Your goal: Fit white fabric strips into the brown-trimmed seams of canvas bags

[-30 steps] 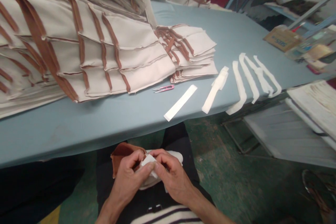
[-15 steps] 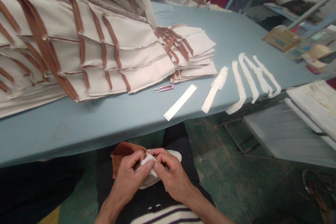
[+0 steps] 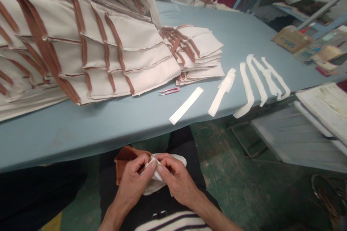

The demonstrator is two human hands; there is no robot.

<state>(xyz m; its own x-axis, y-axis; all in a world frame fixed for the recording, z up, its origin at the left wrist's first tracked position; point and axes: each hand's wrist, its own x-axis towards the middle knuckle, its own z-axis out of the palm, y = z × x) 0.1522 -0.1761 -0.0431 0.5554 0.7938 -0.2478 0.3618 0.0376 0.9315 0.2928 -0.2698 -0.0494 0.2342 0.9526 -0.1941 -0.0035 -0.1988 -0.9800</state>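
Note:
Both hands work in my lap, below the table's near edge. My left hand [image 3: 132,182] and my right hand [image 3: 177,182] pinch a small white fabric piece [image 3: 157,177] between thumbs and fingertips, fingers closed on it. Beneath the hands lies more white fabric and a brown fabric piece [image 3: 125,157] on my dark trousers. What the fingertips cover of the white piece is hidden.
The light blue table [image 3: 108,122] carries big stacks of cream panels with brown strips [image 3: 81,47], a smaller stack [image 3: 197,54], pink thread snips [image 3: 169,91] and several white strips [image 3: 187,105] along the near edge. A cardboard box [image 3: 291,39] and shelves stand at right.
My hands have shifted slightly up and together on the white piece. Everything on the table stays as it was.

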